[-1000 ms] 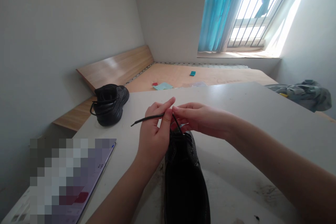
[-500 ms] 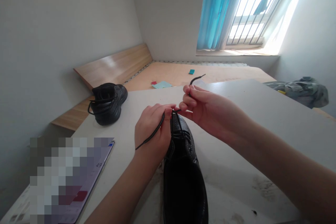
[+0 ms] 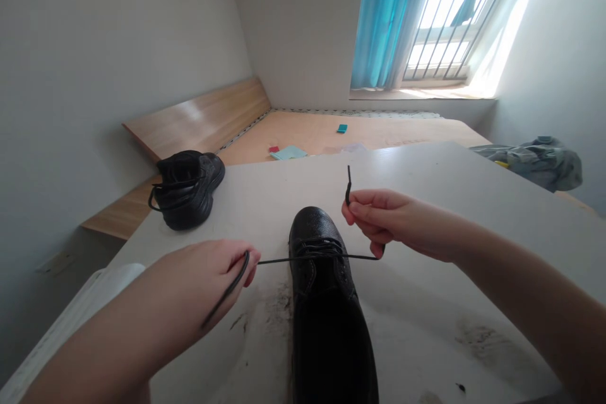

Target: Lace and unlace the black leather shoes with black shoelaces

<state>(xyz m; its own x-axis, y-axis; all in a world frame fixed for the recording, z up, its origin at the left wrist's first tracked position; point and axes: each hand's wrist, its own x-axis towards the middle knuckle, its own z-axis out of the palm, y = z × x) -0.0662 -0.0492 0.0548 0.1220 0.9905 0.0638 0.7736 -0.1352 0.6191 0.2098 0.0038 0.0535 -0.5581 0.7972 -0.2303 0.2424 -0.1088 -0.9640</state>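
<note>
Lace [image 3: 274, 261]: pulled out sideways, its two sides now well apart; half a second earlier the hands were close together over the front of the black shoe [image 3: 331, 309]. It runs almost straight across the eyelets, a pull that, to my eye, should draw the crossing snug.
Toe and opening: the shoe sits upright between the hands, toe pointing away from the wearer of the camera, no bow formed.
Left hand [image 3: 213, 261]: left of the shoe, fingers curled closed on the lace, a loose end trailing back over the wrist.
Right hand [image 3: 381, 214]: right of the shoe, thumb and forefinger pinched on the lace, its tip standing up above them; the strand bends at a lower finger.
White table [image 3: 407, 177]: beneath the shoe, with dark smudges on both sides of it.
Second shoe [image 3: 187, 196]: beyond the first and to its left, own lace hanging loose.
Blue curtain [image 3: 386, 19]: far beyond the shoe, rightward, beside a bright, barred window [image 3: 445, 31].
</note>
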